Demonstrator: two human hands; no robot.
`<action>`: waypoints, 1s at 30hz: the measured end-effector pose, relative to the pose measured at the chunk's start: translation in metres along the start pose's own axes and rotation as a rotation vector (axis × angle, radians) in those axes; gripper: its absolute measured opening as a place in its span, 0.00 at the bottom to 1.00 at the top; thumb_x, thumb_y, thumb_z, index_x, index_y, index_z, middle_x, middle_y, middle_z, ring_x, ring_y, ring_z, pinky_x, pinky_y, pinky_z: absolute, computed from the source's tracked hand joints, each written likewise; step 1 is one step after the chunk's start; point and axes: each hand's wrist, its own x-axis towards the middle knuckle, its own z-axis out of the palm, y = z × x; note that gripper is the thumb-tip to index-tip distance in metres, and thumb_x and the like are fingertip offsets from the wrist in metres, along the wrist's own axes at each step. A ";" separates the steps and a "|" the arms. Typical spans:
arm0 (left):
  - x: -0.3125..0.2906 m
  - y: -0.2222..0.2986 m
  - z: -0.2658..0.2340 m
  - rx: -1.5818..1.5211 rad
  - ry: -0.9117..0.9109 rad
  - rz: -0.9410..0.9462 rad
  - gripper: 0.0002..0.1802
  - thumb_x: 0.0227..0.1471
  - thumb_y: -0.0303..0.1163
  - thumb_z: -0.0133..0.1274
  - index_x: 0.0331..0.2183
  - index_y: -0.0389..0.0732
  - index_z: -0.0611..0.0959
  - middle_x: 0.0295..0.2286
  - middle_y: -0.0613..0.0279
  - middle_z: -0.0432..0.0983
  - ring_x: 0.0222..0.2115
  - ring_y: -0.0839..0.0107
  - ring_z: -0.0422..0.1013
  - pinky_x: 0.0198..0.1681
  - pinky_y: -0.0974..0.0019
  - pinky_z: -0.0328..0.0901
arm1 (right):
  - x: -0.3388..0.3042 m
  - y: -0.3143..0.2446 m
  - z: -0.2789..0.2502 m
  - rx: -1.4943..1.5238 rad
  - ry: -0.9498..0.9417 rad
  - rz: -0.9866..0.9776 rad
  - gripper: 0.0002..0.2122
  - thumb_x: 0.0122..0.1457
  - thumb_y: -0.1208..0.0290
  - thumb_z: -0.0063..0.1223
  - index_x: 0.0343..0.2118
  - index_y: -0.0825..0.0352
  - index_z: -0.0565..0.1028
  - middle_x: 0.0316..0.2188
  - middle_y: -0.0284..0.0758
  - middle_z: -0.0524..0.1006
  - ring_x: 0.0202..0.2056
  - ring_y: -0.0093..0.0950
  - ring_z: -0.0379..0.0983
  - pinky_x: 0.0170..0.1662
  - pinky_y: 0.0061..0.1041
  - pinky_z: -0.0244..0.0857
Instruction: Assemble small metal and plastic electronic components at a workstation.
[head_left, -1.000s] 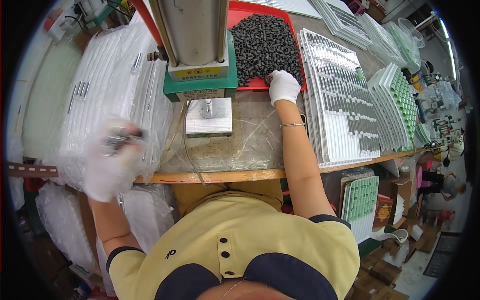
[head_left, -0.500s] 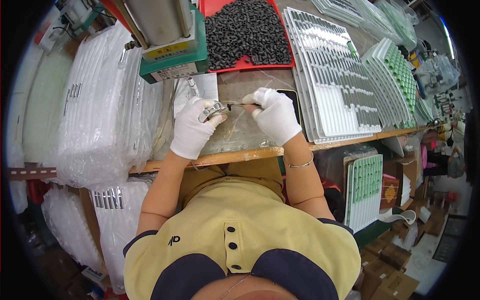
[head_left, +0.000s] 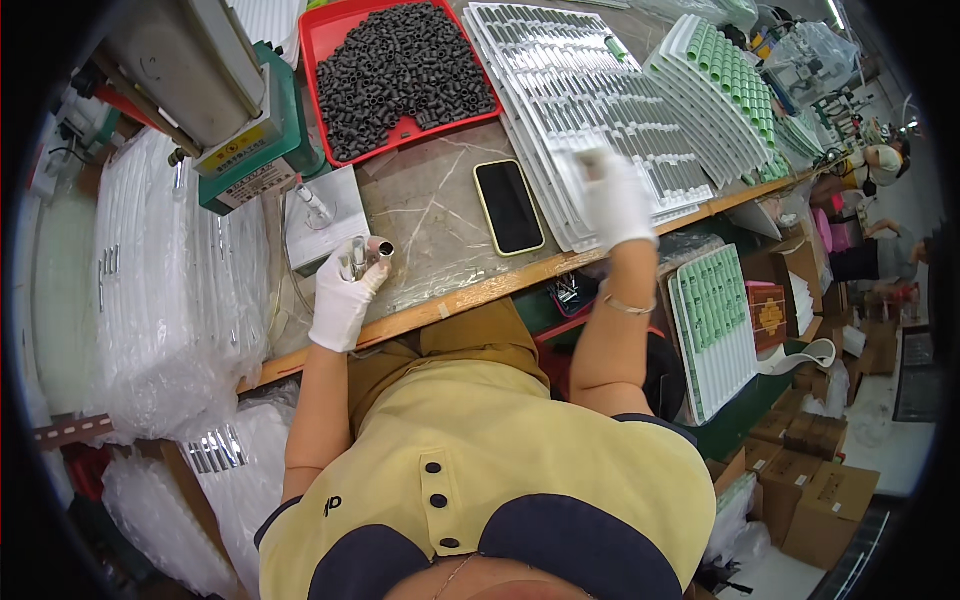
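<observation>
My left hand, in a white glove, is closed around several short silver metal tubes near the table's front edge. One of them has a dark open end turned up. Over the near part of a white ribbed tray hovers my gloved right hand, blurred by motion. Its fingers are too smeared to show whether they hold anything. Rows of silver tubes lie in that tray.
A red tray of black plastic fittings stands at the back. Ahead of my left hand is a green-based press with a metal plate. A phone lies mid-table. Green-tube trays stand right, plastic-wrapped stacks left.
My right hand has left the left hand and moved right to the ribbed tray. My left hand keeps the tubes, now lower and further left. The view has turned right, uncovering the phone.
</observation>
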 end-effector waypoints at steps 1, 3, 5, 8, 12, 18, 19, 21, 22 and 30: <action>-0.001 0.001 -0.005 -0.188 -0.071 -0.112 0.12 0.47 0.27 0.59 0.37 0.39 0.78 0.25 0.73 0.69 0.24 0.83 0.63 0.25 0.78 0.59 | 0.009 0.018 -0.011 -0.121 0.100 0.164 0.12 0.54 0.72 0.45 0.40 0.67 0.76 0.38 0.45 0.77 0.43 0.41 0.73 0.46 0.33 0.66; 0.000 -0.005 -0.006 -0.472 -0.141 -0.140 0.13 0.48 0.25 0.54 0.39 0.40 0.76 0.24 0.73 0.67 0.18 0.86 0.56 0.19 0.81 0.49 | 0.027 0.057 -0.024 -0.270 0.121 0.379 0.19 0.52 0.59 0.51 0.41 0.68 0.74 0.41 0.48 0.75 0.44 0.46 0.71 0.47 0.39 0.64; 0.004 -0.004 -0.001 -0.595 -0.147 -0.154 0.15 0.47 0.24 0.55 0.40 0.40 0.74 0.24 0.72 0.66 0.19 0.85 0.56 0.19 0.80 0.50 | 0.035 0.090 -0.030 -0.419 0.022 0.500 0.23 0.49 0.51 0.54 0.42 0.66 0.74 0.42 0.47 0.75 0.46 0.45 0.71 0.48 0.40 0.65; 0.007 0.002 0.002 -0.734 -0.199 -0.139 0.17 0.44 0.22 0.55 0.39 0.41 0.73 0.26 0.71 0.66 0.20 0.84 0.57 0.20 0.80 0.52 | 0.036 0.108 -0.026 -0.485 0.016 0.468 0.17 0.47 0.58 0.54 0.37 0.64 0.76 0.39 0.47 0.76 0.43 0.45 0.72 0.46 0.40 0.66; 0.013 0.000 0.007 -0.369 -0.068 -0.163 0.14 0.42 0.19 0.56 0.34 0.41 0.77 0.29 0.71 0.71 0.25 0.82 0.65 0.28 0.78 0.60 | 0.042 0.129 -0.026 -0.389 0.106 0.435 0.16 0.47 0.58 0.56 0.34 0.65 0.76 0.37 0.45 0.77 0.41 0.44 0.74 0.43 0.39 0.67; 0.016 0.002 -0.002 -0.289 -0.040 -0.081 0.14 0.42 0.19 0.59 0.34 0.41 0.77 0.30 0.73 0.72 0.29 0.84 0.65 0.34 0.78 0.61 | 0.046 0.110 -0.030 -0.546 -0.042 0.430 0.16 0.46 0.58 0.58 0.33 0.64 0.77 0.35 0.45 0.78 0.41 0.41 0.75 0.44 0.38 0.67; 0.015 0.004 -0.003 -0.290 -0.040 -0.081 0.14 0.42 0.19 0.59 0.34 0.41 0.77 0.30 0.73 0.72 0.29 0.84 0.65 0.34 0.78 0.61 | 0.048 0.110 -0.031 -0.547 -0.042 0.430 0.16 0.46 0.58 0.58 0.33 0.64 0.77 0.35 0.45 0.78 0.41 0.41 0.75 0.44 0.38 0.67; 0.010 0.009 -0.005 -0.295 -0.037 -0.109 0.13 0.42 0.19 0.60 0.34 0.40 0.78 0.30 0.73 0.73 0.29 0.84 0.65 0.34 0.78 0.62 | 0.051 0.110 -0.035 -0.580 -0.085 0.396 0.15 0.47 0.58 0.58 0.33 0.65 0.78 0.35 0.45 0.78 0.39 0.42 0.75 0.43 0.38 0.67; 0.009 0.009 -0.006 -0.296 -0.032 -0.108 0.13 0.42 0.19 0.60 0.34 0.40 0.78 0.30 0.73 0.73 0.29 0.84 0.65 0.34 0.78 0.62 | 0.049 0.106 -0.036 -0.579 -0.086 0.390 0.15 0.47 0.58 0.58 0.33 0.65 0.78 0.35 0.45 0.78 0.39 0.42 0.75 0.43 0.38 0.67; 0.004 -0.002 -0.009 -0.222 -0.023 -0.062 0.14 0.43 0.20 0.60 0.36 0.40 0.78 0.30 0.72 0.74 0.30 0.83 0.67 0.35 0.77 0.63 | -0.023 -0.061 -0.002 0.771 -0.142 -0.288 0.08 0.56 0.68 0.53 0.31 0.69 0.73 0.26 0.37 0.80 0.28 0.24 0.78 0.31 0.19 0.68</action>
